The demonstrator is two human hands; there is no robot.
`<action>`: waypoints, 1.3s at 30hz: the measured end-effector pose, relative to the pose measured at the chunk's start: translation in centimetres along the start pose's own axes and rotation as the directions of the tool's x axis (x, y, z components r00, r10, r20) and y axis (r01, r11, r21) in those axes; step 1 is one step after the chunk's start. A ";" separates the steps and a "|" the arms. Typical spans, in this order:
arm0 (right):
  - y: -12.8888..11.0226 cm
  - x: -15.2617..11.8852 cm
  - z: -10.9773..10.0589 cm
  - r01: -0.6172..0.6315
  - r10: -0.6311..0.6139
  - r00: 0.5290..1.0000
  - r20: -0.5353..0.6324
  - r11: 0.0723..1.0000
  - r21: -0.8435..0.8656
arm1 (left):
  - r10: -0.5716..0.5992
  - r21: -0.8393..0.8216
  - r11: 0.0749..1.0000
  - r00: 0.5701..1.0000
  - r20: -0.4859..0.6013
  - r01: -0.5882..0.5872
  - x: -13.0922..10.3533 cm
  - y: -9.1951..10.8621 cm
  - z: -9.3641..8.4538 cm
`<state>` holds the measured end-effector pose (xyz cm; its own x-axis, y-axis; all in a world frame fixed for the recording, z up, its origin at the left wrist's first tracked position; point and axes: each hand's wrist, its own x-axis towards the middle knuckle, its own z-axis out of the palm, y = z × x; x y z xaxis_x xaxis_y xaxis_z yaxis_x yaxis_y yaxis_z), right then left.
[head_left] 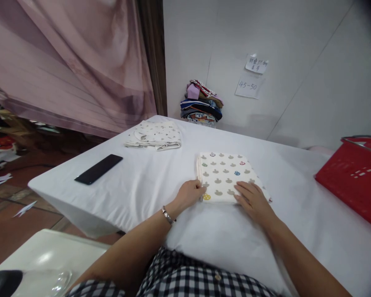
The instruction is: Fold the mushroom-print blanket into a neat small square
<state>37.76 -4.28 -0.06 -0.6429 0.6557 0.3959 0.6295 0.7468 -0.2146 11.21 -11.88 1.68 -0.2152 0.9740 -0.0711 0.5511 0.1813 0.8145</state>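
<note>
A folded white cloth (225, 175) printed with grey mushroom-like shapes and a few coloured ones lies on the white-covered table in front of me. At its near left corner, my left hand (190, 193) grips the edge between thumb and fingers; part of those fingers is hidden. My right hand (256, 203) rests flat on the near right part of the cloth, fingers stretched out. Farther back to the left is another folded white cloth (157, 135) with a small dark print, out of reach of both hands.
A black phone (99, 169) lies on the white tablecloth (136, 181) at left. The red basket (355, 177) stands at the right edge. By the wall is a stack of folded clothes (201, 103). A pale stool or machine surface (49, 247) is at lower left.
</note>
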 end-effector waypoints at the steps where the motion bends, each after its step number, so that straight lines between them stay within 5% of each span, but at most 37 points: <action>1: 0.1 -0.1 0.0 -0.002 0.002 1.000 0.009 1.000 0.001 | -0.004 0.007 1.000 1.000 0.018 0.004 0.0 -0.1 0.0; 11: -0.3 0.0 0.5 0.010 -0.012 1.000 -0.029 0.998 -0.064 | -0.048 0.040 0.998 0.996 -0.075 0.051 1.1 1.2 0.0; 17: 0.1 -0.2 0.2 0.028 -0.026 0.999 0.030 0.997 -0.072 | -0.042 -0.045 0.998 0.994 -0.102 0.037 1.4 -0.2 0.9; 30: 0.6 -0.1 -0.3 -0.140 0.141 0.989 0.040 0.990 -0.006 | 0.009 0.135 0.991 0.996 -0.091 0.004 0.7 0.0 0.5; 35: 3.1 0.8 -1.4 -0.242 0.232 0.962 -0.145 0.969 -0.054 | -0.026 0.079 0.996 0.992 -0.122 0.036 1.5 0.2 0.5; 39: 4.8 0.7 -0.6 -0.380 0.380 0.925 -0.009 0.924 -0.050 | -0.022 0.079 0.996 0.991 -0.136 0.033 2.3 0.1 0.5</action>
<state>40.56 -0.25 -0.30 -0.3517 0.8891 0.2930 0.8475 0.4353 -0.3036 11.14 -9.54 1.32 -0.3346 0.9423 -0.0104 0.6054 0.2234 0.7640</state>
